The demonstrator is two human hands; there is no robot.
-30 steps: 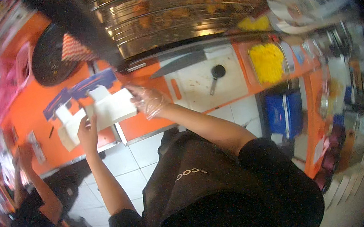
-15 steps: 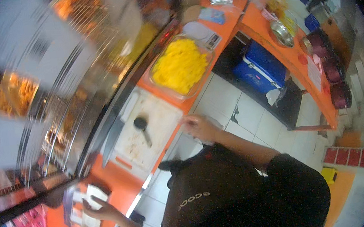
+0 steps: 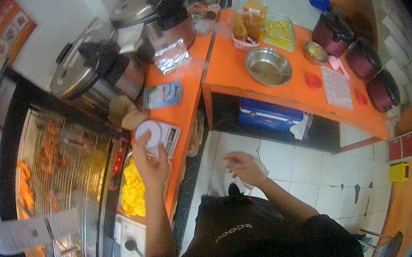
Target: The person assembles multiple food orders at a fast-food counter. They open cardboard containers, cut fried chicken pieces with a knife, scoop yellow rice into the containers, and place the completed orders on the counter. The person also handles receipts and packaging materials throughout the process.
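My left hand [image 3: 150, 163] reaches out over the orange counter [image 3: 183, 111], fingers loosely spread and touching the small white kitchen scale [image 3: 157, 134], just beyond the tray of yellow shreds [image 3: 133, 189]. My right hand [image 3: 245, 168], in a clear plastic glove, hangs open and empty over the white tiled floor [image 3: 293, 161], well apart from the scale.
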